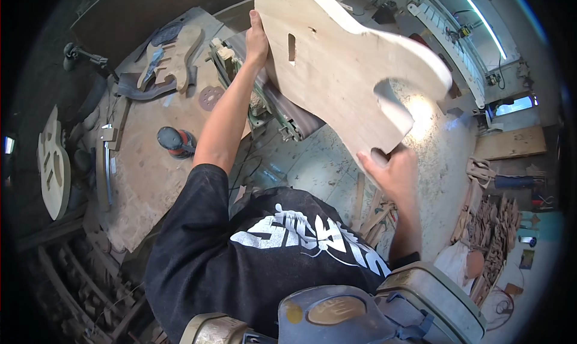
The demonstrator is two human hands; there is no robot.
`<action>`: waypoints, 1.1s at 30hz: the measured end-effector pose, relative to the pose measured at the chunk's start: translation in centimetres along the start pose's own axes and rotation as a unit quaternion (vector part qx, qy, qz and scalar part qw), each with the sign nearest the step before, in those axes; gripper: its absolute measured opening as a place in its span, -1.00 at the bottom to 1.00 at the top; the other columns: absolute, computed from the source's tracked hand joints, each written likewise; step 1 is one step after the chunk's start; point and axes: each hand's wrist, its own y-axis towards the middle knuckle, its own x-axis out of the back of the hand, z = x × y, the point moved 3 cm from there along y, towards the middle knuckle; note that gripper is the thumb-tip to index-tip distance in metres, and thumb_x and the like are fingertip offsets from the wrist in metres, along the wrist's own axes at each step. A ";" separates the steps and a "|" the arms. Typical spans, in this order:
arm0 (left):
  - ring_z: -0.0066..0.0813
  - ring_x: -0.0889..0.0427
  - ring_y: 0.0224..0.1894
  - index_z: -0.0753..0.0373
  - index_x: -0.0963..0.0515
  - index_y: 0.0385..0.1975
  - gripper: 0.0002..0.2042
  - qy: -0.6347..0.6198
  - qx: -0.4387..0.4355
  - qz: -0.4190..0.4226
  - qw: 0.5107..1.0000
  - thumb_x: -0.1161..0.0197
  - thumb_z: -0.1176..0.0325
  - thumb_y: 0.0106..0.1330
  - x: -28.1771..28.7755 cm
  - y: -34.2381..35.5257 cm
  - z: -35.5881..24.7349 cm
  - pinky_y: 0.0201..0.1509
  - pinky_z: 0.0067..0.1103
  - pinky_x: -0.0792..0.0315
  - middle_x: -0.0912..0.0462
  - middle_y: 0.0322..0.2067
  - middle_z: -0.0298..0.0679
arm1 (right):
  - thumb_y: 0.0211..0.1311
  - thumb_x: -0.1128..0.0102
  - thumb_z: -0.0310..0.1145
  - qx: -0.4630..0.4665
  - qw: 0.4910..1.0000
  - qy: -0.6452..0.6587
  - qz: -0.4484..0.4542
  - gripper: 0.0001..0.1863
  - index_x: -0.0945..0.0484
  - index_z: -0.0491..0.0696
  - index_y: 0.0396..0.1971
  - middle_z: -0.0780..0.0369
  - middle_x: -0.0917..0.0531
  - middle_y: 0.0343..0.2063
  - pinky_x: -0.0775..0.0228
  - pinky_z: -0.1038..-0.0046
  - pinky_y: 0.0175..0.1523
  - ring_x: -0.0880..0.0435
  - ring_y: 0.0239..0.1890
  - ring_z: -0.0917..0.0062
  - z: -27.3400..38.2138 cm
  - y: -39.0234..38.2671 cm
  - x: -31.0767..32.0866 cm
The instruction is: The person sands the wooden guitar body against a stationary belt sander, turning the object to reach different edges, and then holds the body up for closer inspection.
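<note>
Between both hands I hold up a pale, unfinished wooden guitar body [336, 61], its broad flat face toward me. A narrow slot and two small holes show in that face. My left hand [257, 42] grips its left edge, thumb up along the rim. Lower down, my right hand [393, 173] is closed round the edge by the cutaways, its thumb at a small rounded notch. Behind and below the body is a belt sander [294, 112] with a grey-brown belt, partly covered by the wood. The fingers behind the wood are hidden.
Left on the workbench [144, 188] lie another guitar body [171, 58], a round sanding disc [210, 97] and an orbital sander [176, 141]. A further body [54, 164] stands at far left. Wood offcuts [490, 242] are piled at right; dust covers the floor.
</note>
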 end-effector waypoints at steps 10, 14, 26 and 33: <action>-0.19 -0.41 0.31 0.34 -0.47 0.20 -0.41 0.162 -0.302 0.015 0.939 0.23 -0.06 0.54 -1.4 3.2 -11.8 0.42 -0.39 -0.18 -0.47 0.24 0.02 | 0.00 -0.40 0.01 0.011 0.985 -0.127 0.119 -0.38 -0.63 -0.37 -0.28 -0.13 -0.68 -0.41 -0.53 0.24 -0.13 -0.73 -0.30 0.12 6.6 7.5 8.6; -0.02 -0.58 0.13 0.36 -0.64 -0.10 -0.44 0.330 -0.178 0.129 0.918 0.12 -0.07 0.53 -1.8 5.1 -14.3 0.25 -0.35 -0.36 -0.68 -0.09 0.10 | -0.06 -0.44 0.09 0.071 0.967 -0.182 0.161 -0.31 -0.59 -0.39 -0.37 -0.02 -0.61 -0.52 -0.43 0.30 -0.28 -0.61 -0.44 0.30 8.3 10.5 10.0; -0.08 -0.59 0.13 0.42 -0.63 -0.07 -0.17 0.300 -0.045 0.041 0.952 0.27 -0.36 0.44 2.7 8.0 -9.6 0.26 -0.33 -0.33 -0.70 -0.09 0.10 | -0.12 -0.48 0.11 0.157 0.906 -0.302 0.251 -0.38 -0.42 -0.18 -0.70 0.30 -0.27 -0.70 -0.17 0.41 -0.44 -0.31 -0.62 0.54 14.3 19.3 11.4; -0.17 -0.50 0.26 0.38 -0.55 0.14 -0.14 0.221 0.001 0.075 0.972 0.36 -0.37 0.45 2.7 7.6 -5.5 0.39 -0.40 -0.22 -0.63 0.09 0.04 | 0.13 -0.39 0.10 0.084 0.862 -0.250 0.433 -0.48 -0.74 -0.14 -0.28 0.19 -0.70 -0.44 -0.42 0.45 -0.18 -0.63 -0.34 0.49 16.5 23.1 11.7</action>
